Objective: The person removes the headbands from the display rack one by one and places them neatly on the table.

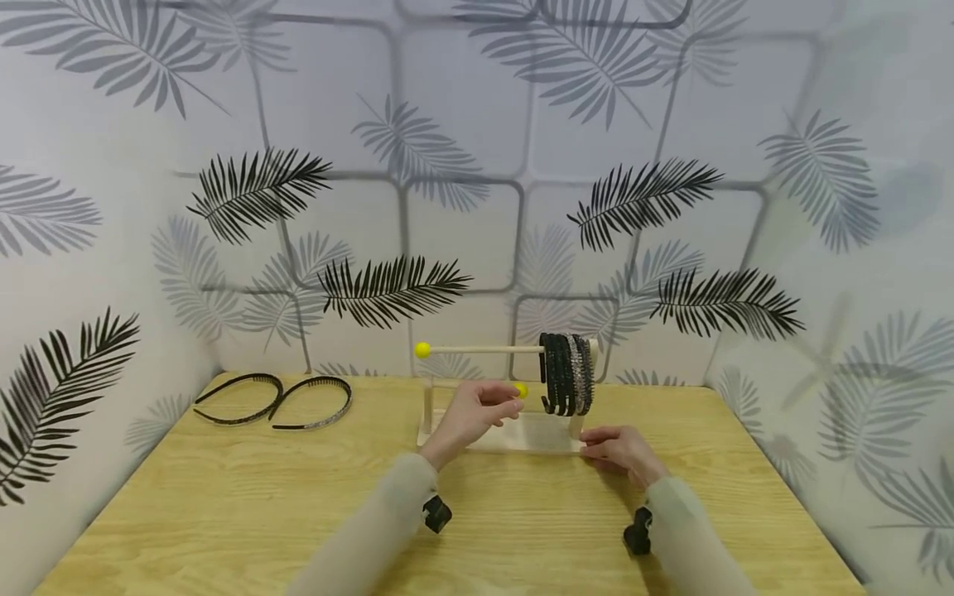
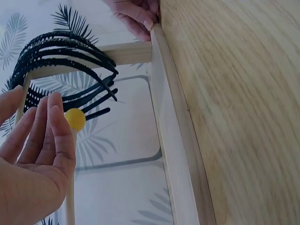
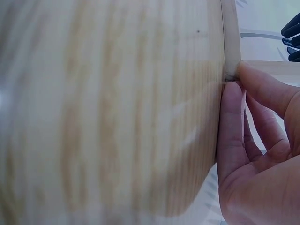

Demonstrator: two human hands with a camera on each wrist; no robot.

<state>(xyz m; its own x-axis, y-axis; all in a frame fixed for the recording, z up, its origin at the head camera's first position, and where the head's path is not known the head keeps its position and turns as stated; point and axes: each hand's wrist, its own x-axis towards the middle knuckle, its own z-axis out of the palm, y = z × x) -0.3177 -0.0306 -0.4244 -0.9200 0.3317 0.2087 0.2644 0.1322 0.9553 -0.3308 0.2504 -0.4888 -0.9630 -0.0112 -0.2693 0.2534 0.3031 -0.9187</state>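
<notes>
- Pinching the right end of the base of the pale wooden stand [image 1: 522, 434], your right hand [image 1: 624, 451] has its thumb and index finger on the corner.
- Your left hand [image 1: 477, 411] is in front of the stand, with the fingers lightly bent and close together, and the thumb spread apart from them.
- Just beside these left fingertips is a small round yellow ball [image 2: 75, 119], which caps the stand's lower round wooden rod [image 2: 70, 201]; whether the fingers touch it, I cannot tell.
- This stand is upright on the light yellow wood-grain table [image 1: 261, 513], and your two hands are at its near side.
- On the upper round wooden rod [image 1: 484, 349] of the stand, you have a bunch of black headbands [image 1: 568, 377], one of them silvery and glittering; they hang close together near the stand's right upright.
- At the left end of this upper rod is a second yellow ball [image 1: 422, 350].
- To the left of the stand, well apart from it, a thin black toothed headband [image 1: 238, 377] and a black headband with a silvery part [image 1: 339, 414] lie side by side.
- Behind the stand is a white backdrop with grey and black leaves [image 1: 462, 141].
</notes>
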